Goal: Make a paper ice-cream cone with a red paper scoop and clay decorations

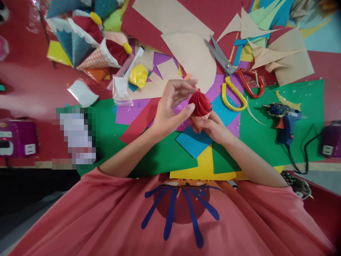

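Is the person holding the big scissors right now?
No, the scissors lie open and untouched, while the right hand holds a small cone with a red top.

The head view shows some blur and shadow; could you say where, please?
Head view: red pleated paper, folds distinct; shadow on the green sheet beside the left forearm; upper-right corner blurred; pixelated patch at left.

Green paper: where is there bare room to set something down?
Green paper lies bare between the right forearm and glue gun; also between the left forearm and pixelated object. Crowded beyond the held cone: scissors, paper scraps.
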{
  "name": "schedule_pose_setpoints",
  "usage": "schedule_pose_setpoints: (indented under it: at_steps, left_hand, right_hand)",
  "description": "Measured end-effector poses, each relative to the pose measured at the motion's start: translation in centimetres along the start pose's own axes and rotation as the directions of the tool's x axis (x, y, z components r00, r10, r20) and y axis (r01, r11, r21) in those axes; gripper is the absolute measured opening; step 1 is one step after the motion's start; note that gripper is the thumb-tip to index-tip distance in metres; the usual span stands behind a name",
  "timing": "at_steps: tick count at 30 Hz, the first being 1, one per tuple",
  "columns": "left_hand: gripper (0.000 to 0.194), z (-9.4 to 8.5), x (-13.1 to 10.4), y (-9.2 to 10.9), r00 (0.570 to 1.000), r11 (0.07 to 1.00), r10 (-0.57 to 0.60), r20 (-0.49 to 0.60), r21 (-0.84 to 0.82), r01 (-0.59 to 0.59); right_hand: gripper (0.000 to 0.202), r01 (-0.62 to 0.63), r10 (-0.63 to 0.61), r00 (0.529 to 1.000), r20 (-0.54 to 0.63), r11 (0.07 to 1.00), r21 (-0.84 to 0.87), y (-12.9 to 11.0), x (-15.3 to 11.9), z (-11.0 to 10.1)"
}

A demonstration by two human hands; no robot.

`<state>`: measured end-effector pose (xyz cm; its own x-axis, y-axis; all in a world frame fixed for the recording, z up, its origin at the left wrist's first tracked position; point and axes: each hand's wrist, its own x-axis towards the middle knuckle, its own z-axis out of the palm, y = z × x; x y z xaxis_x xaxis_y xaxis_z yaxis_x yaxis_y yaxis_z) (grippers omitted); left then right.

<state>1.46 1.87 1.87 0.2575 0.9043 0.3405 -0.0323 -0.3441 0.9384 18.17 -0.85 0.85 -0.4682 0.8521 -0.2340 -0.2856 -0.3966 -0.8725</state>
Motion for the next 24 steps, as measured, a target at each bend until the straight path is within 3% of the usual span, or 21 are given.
schedule_pose_setpoints:
  at_steps: [8,15,20,24]
  left_hand:
    - [0.010,-0.4,0.1,0.4,0.997,0.974,0.065,0.046,0.212,-0.074]
    - [0.018,-0.5,0.1,0.8,0.993,0.973,0.049,0.104,0.220,-0.071]
    - [0.011,-0.4,0.1,0.4,0.992,0.976,0.127,0.027,0.177,-0.129]
    - [0.013,-0.5,0.2,0.0,0.966,0.929,0.246,0.079,0.267,-0.258]
  right_hand:
    - [0.047,0.046,-0.050,0.996,-0.077,0.997,-0.060,0.3,0.1,0.2]
    - [0.057,0.054,-0.059,0.989,-0.134,0.998,-0.044,0.1,0.0,0.4]
    - [0.045,0.005,-0.006,0.997,-0.079,1.000,-0.021,-0.2,-0.1,0.2]
    - [0.036,0.004,-0.003,1.000,-0.010,0.999,0.045,-0.6,-0.1,0.2]
